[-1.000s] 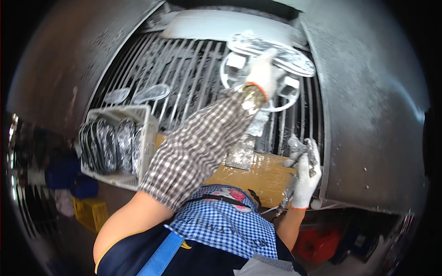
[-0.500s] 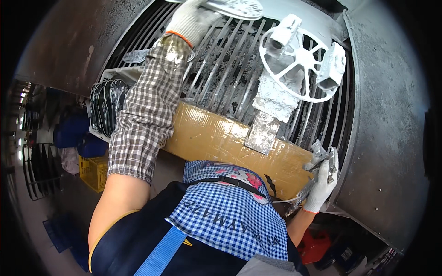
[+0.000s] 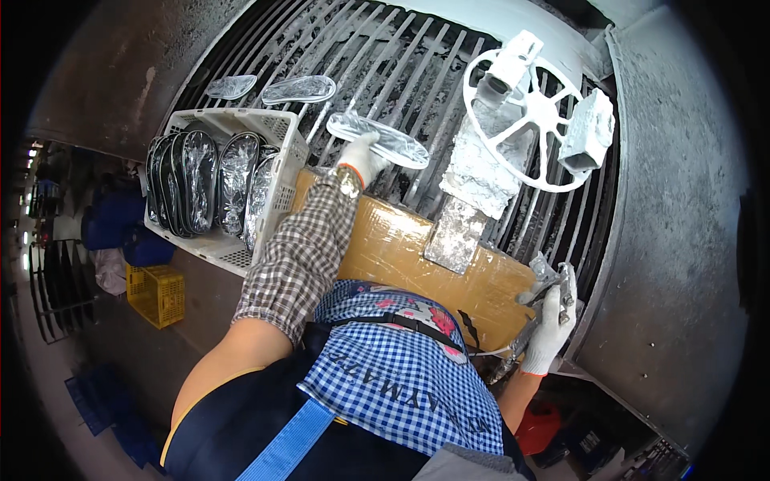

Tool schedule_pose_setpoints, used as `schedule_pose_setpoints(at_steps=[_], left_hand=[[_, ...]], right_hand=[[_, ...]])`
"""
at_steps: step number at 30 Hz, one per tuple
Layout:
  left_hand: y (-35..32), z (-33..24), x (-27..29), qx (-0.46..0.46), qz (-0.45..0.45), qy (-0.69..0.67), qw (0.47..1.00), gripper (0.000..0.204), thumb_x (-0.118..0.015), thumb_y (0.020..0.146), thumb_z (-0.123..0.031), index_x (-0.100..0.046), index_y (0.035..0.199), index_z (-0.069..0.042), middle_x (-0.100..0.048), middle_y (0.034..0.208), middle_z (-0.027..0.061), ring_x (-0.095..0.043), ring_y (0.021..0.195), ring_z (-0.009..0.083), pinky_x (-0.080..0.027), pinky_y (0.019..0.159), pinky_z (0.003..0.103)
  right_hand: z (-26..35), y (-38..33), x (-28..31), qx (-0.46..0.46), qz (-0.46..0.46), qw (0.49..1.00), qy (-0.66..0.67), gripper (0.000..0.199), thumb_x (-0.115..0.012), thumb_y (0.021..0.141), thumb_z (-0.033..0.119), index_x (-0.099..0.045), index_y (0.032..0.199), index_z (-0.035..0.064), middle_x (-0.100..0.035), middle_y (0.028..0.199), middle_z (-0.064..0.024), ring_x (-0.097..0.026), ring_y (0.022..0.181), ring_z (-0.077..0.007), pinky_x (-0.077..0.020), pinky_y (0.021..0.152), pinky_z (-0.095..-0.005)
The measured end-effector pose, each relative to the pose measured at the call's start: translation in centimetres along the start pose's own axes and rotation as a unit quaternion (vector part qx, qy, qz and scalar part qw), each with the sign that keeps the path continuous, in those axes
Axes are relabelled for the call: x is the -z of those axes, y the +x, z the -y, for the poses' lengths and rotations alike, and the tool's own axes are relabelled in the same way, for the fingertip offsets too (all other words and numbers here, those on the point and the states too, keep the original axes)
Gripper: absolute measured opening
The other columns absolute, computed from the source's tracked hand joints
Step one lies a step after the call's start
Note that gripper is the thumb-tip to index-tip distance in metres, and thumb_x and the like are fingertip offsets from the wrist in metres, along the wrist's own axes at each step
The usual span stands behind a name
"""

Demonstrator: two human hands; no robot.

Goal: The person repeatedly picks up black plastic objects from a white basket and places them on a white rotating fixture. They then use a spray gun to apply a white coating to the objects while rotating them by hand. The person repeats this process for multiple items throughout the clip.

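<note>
At the far left a white slotted crate stands packed with silvery sole-shaped pieces set on edge, and two more such pieces lie flat on the dark metal grate just above it. Beside the crate's right corner the gloved left hand is closed on the near end of a clear-wrapped sole piece lying across the grate bars, above a brown taped cardboard sheet. Further right a white spoked wheel stands over the grate, and at the cardboard's right end the gloved right hand is clamped on a metal tool.
</note>
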State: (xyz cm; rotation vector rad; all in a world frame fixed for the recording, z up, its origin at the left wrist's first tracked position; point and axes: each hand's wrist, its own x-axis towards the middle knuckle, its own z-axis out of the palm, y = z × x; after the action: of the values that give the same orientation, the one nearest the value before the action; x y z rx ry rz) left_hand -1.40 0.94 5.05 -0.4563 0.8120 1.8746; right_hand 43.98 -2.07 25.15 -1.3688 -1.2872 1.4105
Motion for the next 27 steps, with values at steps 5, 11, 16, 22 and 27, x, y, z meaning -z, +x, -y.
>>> schedule_pose_setpoints(at_steps=[5, 11, 16, 22, 27], left_hand=[[2.1, 1.3, -0.1, -0.015, 0.071, -0.004, 0.997, 0.033, -0.053, 0.105, -0.004, -0.054, 0.137, 0.005, -0.067, 0.133, 0.0238, -0.068, 0.124, 0.0413, -0.051, 0.114, 0.064], [1.4, 4.5, -0.1, 0.053, -0.060, 0.165, 0.983, 0.051, -0.068, 0.103, -0.034, -0.055, 0.139, 0.000, -0.062, 0.134, 0.0238, -0.065, 0.110, 0.0363, -0.058, 0.092, 0.050], [-7.0, 4.2, 1.4, 0.051, 0.066, 0.247, 0.965, 0.038, -0.067, 0.105, -0.028, -0.060, 0.132, -0.003, -0.069, 0.122, 0.0180, -0.070, 0.103, 0.0302, -0.061, 0.088, 0.044], [-20.6, -3.0, 2.0, -0.022, 0.127, 0.273, 0.953, 0.045, -0.069, 0.103, -0.032, -0.063, 0.137, -0.002, -0.073, 0.120, 0.0153, -0.073, 0.102, 0.0266, -0.061, 0.091, 0.040], [-27.3, -9.2, 4.8, -0.187, 0.054, 0.267, 0.944, 0.036, -0.070, 0.104, -0.026, -0.069, 0.129, -0.001, -0.077, 0.104, 0.0115, -0.074, 0.087, 0.0213, -0.060, 0.075, 0.031]], right_hand=[[0.2, -0.3, -1.2, 0.066, -0.046, 0.995, -0.058, 0.051, -0.056, 0.110, 0.013, -0.050, 0.157, -0.0039, -0.070, 0.124, -0.0104, -0.065, 0.100, -0.0127, -0.0545, 0.086, -0.0286], [1.0, -1.0, -1.5, 0.059, -0.036, 0.996, -0.064, 0.049, -0.055, 0.110, 0.014, -0.052, 0.156, -0.0038, -0.069, 0.122, -0.0085, -0.063, 0.098, -0.0115, -0.0524, 0.089, -0.0287], [-0.2, -0.5, -0.8, 0.051, 0.009, 0.998, -0.043, 0.052, -0.056, 0.110, 0.015, -0.049, 0.158, -0.0040, -0.070, 0.122, -0.0102, -0.064, 0.097, -0.0122, -0.0537, 0.085, -0.0286], [-1.2, 0.3, -2.0, 0.084, 0.028, 0.994, -0.058, 0.053, -0.057, 0.110, 0.017, -0.049, 0.158, -0.0039, -0.070, 0.120, -0.0093, -0.063, 0.093, -0.0111, -0.0493, 0.078, -0.0247], [-3.0, 1.4, -1.6, 0.075, 0.091, 0.992, -0.048, 0.052, -0.056, 0.112, 0.018, -0.048, 0.158, -0.0042, -0.069, 0.128, -0.0101, -0.065, 0.106, -0.0150, -0.0517, 0.094, -0.0306]])
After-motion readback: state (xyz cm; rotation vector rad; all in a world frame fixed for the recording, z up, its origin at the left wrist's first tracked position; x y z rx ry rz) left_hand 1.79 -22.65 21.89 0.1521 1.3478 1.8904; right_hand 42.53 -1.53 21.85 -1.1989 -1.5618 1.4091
